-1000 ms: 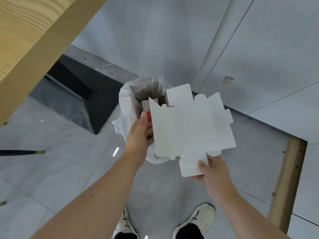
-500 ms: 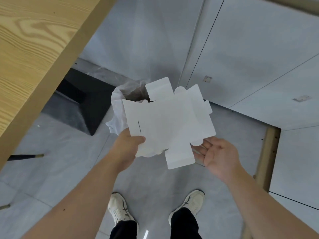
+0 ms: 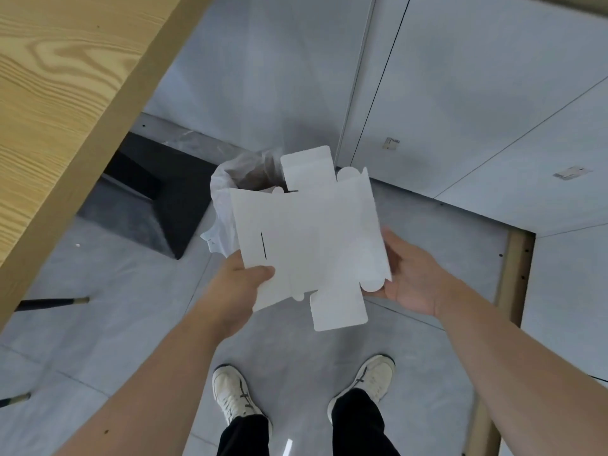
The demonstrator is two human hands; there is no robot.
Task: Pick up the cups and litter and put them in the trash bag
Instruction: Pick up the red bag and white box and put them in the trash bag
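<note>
Flat carton (image 3: pixel 312 238) pinched in left grip (image 3: pixel 238 289), right grip (image 3: pixel 411 274) flat under edge; trash bag (image 3: pixel 219 199) just beyond, leftward.

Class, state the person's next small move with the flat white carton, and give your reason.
Probably fold the flat carton in half between the left hand and right hand: spread open, it looks wider than the trash bag mouth behind it.

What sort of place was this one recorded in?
Likely an office or meeting room, indoors: a wooden table on a black base, grey floor tiles, pale wall panels, and a trash bag near the wall.
</note>
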